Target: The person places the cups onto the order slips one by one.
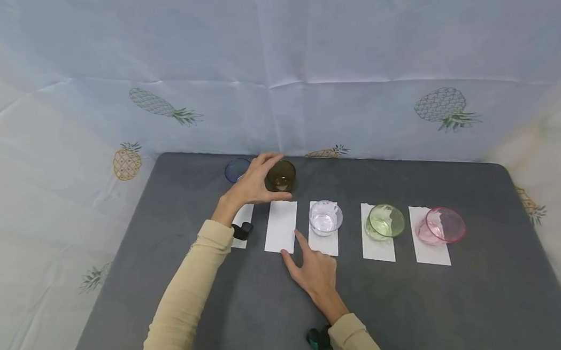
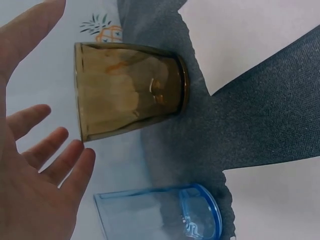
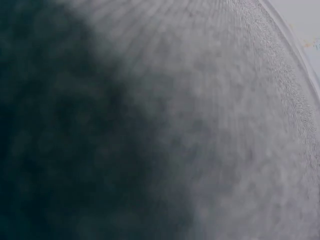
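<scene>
Sleeves: pale, one on each arm, the left sleeve [image 1: 186,296] reaching up from the lower edge, the right sleeve [image 1: 355,339] lower and further right.
Wrist cameras: dark, one at the left wrist [image 1: 242,231], one at the right [image 1: 318,339].
Right hand: the right hand [image 1: 312,269] is low over the table [image 1: 414,306], thumb and forefinger straight and apart, their tips at the near end and right edge of the second paper [image 1: 280,227]; the other fingers are bent under.
Right wrist view: dark and grey blur, too unclear to tell more.
Left hand: the left hand [image 1: 254,182] is beside the brown glass [image 1: 281,176], thumb and fingers spread wide about it; whether a fingertip touches the rim, I cannot tell.
Brown glass: upright on the table, just beyond the far end of the second paper.
Blue glass: the blue glass [image 1: 237,170] is left of the brown glass, partly behind the hand, beyond the first paper [image 1: 244,216], which the arm partly covers.
Row at right: clear glass [image 1: 325,218], green glass [image 1: 384,222] and pink glass [image 1: 441,225], each upright on a paper.
Backdrop: white cloth [image 1: 349,42] printed with pineapples.
</scene>
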